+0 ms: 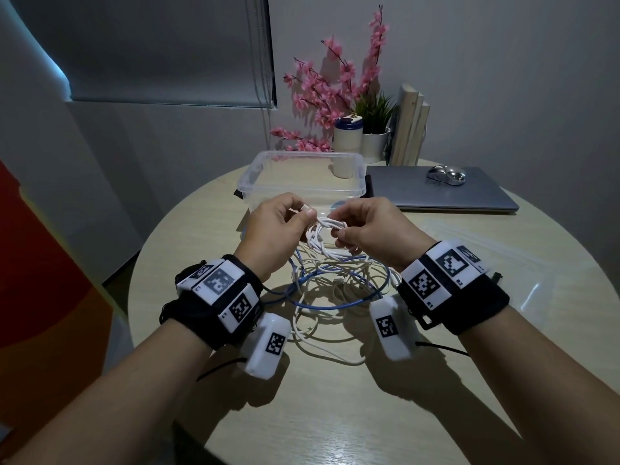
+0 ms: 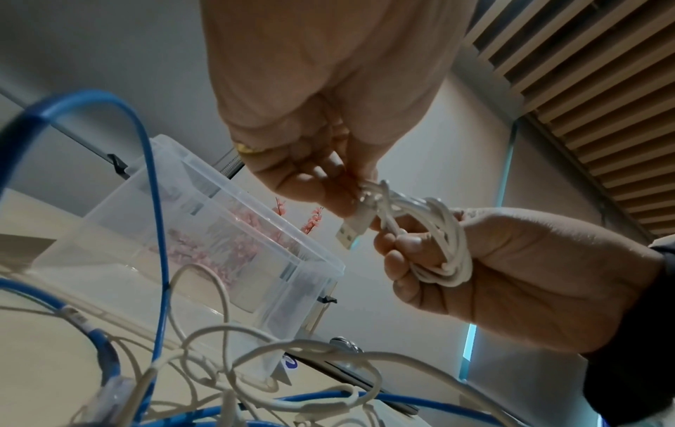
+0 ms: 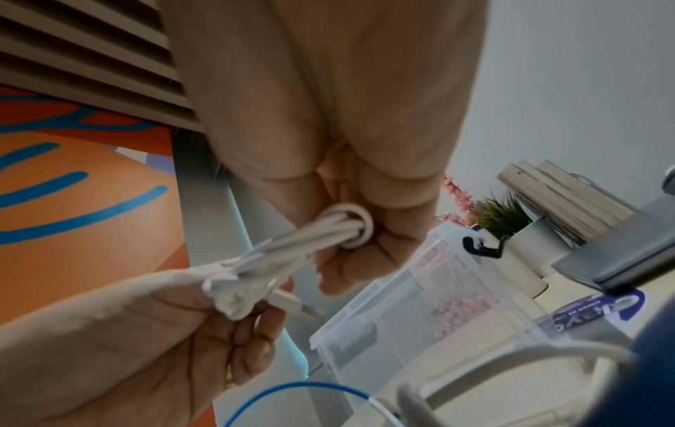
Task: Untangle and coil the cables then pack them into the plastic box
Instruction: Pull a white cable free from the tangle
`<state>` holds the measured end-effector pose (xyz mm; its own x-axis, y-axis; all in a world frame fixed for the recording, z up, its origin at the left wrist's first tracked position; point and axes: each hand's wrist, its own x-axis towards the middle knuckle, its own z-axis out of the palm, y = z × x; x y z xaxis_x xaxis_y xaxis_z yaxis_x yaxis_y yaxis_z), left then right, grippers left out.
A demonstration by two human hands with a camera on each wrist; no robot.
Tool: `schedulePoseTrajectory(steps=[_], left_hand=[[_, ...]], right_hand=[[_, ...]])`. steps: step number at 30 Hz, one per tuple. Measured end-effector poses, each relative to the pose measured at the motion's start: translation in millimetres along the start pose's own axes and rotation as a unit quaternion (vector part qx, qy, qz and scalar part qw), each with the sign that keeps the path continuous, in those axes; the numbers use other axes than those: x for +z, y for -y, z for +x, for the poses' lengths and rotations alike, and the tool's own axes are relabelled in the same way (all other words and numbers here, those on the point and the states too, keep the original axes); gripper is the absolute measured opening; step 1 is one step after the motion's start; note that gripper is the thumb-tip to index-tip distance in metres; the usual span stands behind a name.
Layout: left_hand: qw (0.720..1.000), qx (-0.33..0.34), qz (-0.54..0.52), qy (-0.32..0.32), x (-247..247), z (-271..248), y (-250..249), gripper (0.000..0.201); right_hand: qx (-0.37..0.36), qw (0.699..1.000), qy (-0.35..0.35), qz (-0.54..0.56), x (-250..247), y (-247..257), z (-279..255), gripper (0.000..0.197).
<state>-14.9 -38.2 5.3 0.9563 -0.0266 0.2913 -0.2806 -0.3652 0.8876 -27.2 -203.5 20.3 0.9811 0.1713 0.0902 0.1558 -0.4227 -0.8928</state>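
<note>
A small white cable coil (image 1: 330,226) is held above the table between both hands. My left hand (image 1: 302,214) pinches the coil's end near its USB plug (image 2: 351,231). My right hand (image 1: 342,234) grips the other side of the bundle, where a turn of cable is wrapped round the strands (image 3: 348,231). Below the hands a tangle of blue and white cables (image 1: 335,293) lies on the round table (image 1: 335,414). The clear plastic box (image 1: 250,182) stands open just beyond the hands; nothing shows inside it.
A closed grey laptop (image 1: 419,193) with a silver mouse (image 1: 446,175) on it lies right of the box. Pink flowers (image 1: 322,95), a white cup (image 1: 347,137), a potted plant (image 1: 375,129) and books (image 1: 407,125) stand at the table's back edge.
</note>
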Motion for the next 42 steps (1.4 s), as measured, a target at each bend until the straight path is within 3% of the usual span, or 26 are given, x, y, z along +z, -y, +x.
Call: schedulePoseTrajectory(steps=[4,11,15,20,28,34,39,42], left_hand=[[0.998,-0.007,-0.037,0.047,-5,2,-5,0.006],[0.991,-0.067,-0.101,0.065,-2,0,-6,0.019],[0.994,-0.063,-0.075,0.047,1,-1,-7,0.018],[0.998,0.010,0.063,0.011,9,-2,-11,0.012],[0.967,0.107,0.224,0.062,13,-5,-8,0.004],[0.952,0.158,0.247,0.094,11,-6,-7,0.006],[0.949,0.196,0.231,0.093,10,-6,-3,0.008],[0.949,0.217,0.221,0.058,9,-2,2,0.006]], right_hand=[[-0.019,0.999,-0.028,0.015,3,-2,-1,0.011],[-0.011,0.997,-0.076,-0.013,5,-4,2,0.006],[-0.016,0.994,-0.096,-0.052,12,-4,5,0.008],[0.002,0.994,-0.108,0.020,16,-3,6,0.009],[0.036,0.975,-0.139,0.170,22,-5,9,0.016],[0.043,0.958,-0.126,0.253,22,-1,6,0.017],[0.033,0.957,-0.153,0.244,17,-2,6,0.018],[0.002,0.973,-0.155,0.170,14,1,6,0.011]])
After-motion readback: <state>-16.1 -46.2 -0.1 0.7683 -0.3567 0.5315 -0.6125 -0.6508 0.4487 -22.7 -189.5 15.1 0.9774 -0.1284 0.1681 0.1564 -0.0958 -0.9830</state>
